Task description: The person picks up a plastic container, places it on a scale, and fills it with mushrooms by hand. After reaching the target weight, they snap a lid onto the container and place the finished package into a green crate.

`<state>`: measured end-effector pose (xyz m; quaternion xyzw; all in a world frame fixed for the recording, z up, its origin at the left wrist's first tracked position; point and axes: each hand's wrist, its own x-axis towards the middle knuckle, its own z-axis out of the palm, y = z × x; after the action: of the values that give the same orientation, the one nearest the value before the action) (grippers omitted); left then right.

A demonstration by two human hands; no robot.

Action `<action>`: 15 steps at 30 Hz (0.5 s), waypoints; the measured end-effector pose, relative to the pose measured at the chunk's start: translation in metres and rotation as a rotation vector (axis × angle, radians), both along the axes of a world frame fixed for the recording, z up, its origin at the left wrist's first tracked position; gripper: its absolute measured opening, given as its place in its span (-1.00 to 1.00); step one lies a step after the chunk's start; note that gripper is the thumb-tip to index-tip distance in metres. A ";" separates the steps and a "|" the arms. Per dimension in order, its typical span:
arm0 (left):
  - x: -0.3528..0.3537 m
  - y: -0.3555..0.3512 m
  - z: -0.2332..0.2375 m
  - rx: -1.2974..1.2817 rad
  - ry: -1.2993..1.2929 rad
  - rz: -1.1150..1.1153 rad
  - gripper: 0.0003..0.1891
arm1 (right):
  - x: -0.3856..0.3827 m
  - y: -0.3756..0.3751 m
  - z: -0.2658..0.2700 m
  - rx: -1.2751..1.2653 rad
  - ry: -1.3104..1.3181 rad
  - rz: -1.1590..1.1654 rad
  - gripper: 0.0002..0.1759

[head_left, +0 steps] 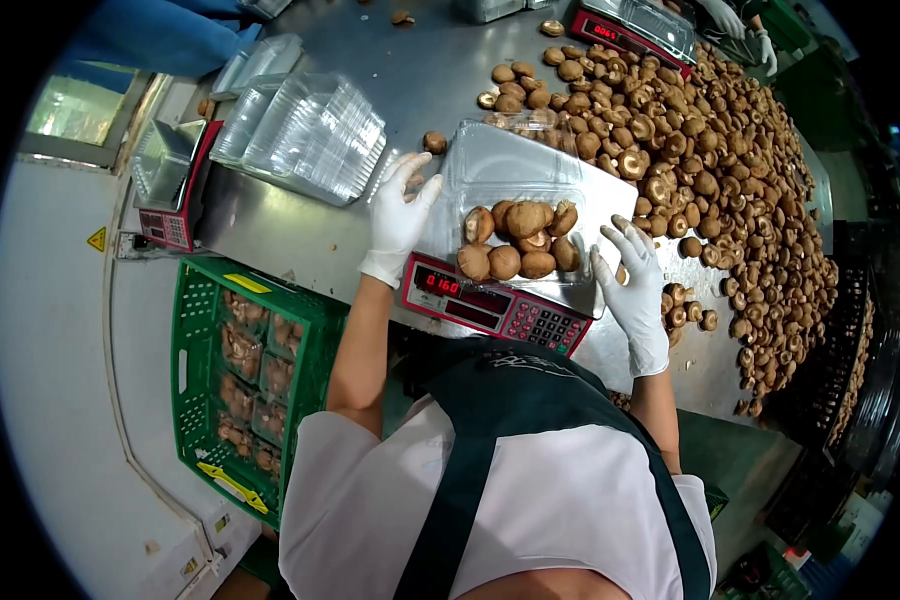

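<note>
A clear plastic clamshell box (578, 268) lies with its lid raised on the scale's metal plate (602, 195), holding several brown mushrooms (528, 219). The red scale display (438, 282) reads 0.160. My left hand (400, 222), in a white glove, is beside the plate's left edge with fingers apart; a loose mushroom (435, 142) lies just beyond its fingertips. At the right side of the plate is my gloved right hand (634, 292), its fingers spread near the box. A mushroom partly shows between its thumb and fingers, apparently on the table behind.
A large mushroom pile (700, 170) spreads over the right of the steel table. Stacked empty clear boxes (315, 135) stand at the left. Below them, a green crate (195, 375) contains packed mushroom boxes. Another scale (170, 228) and a co-worker's gloved hands (725, 18) are farther off.
</note>
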<state>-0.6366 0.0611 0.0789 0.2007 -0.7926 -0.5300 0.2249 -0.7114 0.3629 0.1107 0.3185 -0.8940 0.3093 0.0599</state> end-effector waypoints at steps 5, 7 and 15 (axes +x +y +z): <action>0.025 0.015 0.041 -0.013 -0.112 -0.159 -0.61 | 0.001 0.021 -0.008 -0.077 -0.191 -0.150 -0.69; 0.036 0.019 0.057 -0.202 -0.220 -0.419 -0.55 | 0.001 0.026 -0.011 -0.063 -0.210 -0.174 -0.70; 0.046 0.040 0.037 -0.424 -0.280 -0.563 -0.52 | -0.014 0.019 -0.007 -0.142 -0.362 -0.176 -0.72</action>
<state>-0.5911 0.1010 0.1163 -0.0056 -0.9318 -0.3629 -0.0035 -0.7255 0.3816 0.1038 0.1735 -0.8905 0.4174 -0.0525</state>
